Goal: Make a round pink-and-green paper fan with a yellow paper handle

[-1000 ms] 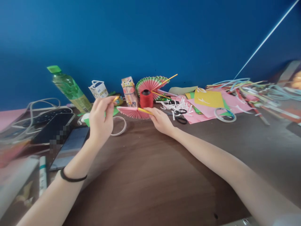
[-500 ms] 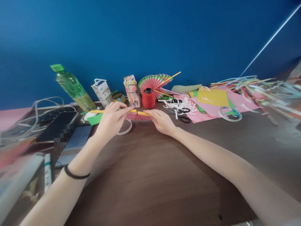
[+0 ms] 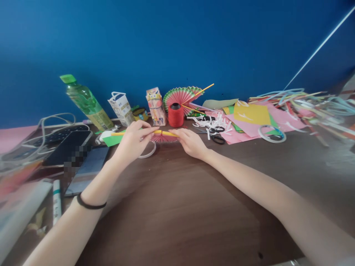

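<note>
Between my hands is a folded pink paper fan (image 3: 165, 139) with a yellow edge, gathered at its middle by what looks like red thread. My left hand (image 3: 133, 138) pinches its left part, fingers closed. A thin yellow stick (image 3: 118, 134) pokes out to the left of that hand; how it joins the fan is hidden. My right hand (image 3: 192, 144) grips the fan's right end between thumb and fingers. A white tape ring (image 3: 149, 152) lies just below the fan, and a red thread spool (image 3: 176, 116) stands behind it.
Behind stand a green bottle (image 3: 83, 99), a milk carton (image 3: 122, 107), a decorated box (image 3: 155, 105) and an open green-pink paper fan (image 3: 180, 98). Black-handled scissors (image 3: 217, 139), paper shreds (image 3: 215, 123) and coloured sheets (image 3: 251, 114) lie right. Phones (image 3: 88, 171) and a marker (image 3: 57, 201) lie left.
The yellow stick's left end has shifted slightly right and down, so less of it sticks out past my left hand. Both hands stay almost in place on the fan.
</note>
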{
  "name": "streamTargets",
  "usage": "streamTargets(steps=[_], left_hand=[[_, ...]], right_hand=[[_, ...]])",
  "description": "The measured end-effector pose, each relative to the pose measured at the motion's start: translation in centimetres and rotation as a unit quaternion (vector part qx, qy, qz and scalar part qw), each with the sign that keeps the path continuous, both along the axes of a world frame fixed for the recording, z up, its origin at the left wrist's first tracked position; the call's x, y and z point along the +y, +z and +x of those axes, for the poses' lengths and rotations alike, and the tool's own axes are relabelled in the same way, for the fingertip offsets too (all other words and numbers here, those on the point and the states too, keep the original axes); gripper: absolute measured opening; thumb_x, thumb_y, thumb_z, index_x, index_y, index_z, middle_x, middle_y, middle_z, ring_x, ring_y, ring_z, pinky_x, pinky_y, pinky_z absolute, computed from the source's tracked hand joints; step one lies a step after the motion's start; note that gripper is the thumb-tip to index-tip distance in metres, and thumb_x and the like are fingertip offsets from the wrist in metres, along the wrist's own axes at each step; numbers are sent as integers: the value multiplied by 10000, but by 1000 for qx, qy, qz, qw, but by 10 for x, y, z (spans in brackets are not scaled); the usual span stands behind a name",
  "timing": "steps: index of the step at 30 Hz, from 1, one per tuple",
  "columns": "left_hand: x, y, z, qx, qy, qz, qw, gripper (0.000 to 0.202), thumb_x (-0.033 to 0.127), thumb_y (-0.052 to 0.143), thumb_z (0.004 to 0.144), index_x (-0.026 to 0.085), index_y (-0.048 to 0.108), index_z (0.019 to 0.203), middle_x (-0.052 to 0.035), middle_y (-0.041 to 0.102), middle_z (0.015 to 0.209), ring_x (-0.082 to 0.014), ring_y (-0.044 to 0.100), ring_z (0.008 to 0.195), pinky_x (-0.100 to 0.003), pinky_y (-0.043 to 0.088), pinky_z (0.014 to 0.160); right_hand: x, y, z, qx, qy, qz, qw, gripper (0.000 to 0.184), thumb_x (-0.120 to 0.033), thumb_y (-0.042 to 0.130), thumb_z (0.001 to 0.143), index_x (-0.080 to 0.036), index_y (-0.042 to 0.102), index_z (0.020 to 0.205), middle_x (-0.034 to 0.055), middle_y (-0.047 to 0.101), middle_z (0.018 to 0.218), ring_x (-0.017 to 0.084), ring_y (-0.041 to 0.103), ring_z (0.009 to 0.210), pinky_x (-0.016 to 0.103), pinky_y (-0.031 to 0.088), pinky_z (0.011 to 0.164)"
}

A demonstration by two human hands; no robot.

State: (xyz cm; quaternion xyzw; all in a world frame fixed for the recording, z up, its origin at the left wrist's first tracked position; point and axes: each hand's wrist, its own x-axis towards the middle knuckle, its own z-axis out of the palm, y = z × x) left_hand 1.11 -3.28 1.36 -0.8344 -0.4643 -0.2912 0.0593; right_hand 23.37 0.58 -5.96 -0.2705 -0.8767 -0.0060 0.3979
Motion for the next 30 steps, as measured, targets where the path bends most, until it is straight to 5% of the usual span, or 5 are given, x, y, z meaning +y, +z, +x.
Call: streamTargets(steps=[30], left_hand=[[4, -5, -2, 8, -8, -19, 1000, 321, 276, 408, 889, 249, 661, 1086, -54, 604, 901, -201, 526, 884, -377, 454, 804]], right_hand=[[0, 0, 0, -1, 7, -36, 999, 393, -156, 325, 919, -199, 464, 1284, 100, 622, 1141, 206, 572, 1051, 390, 477, 901]])
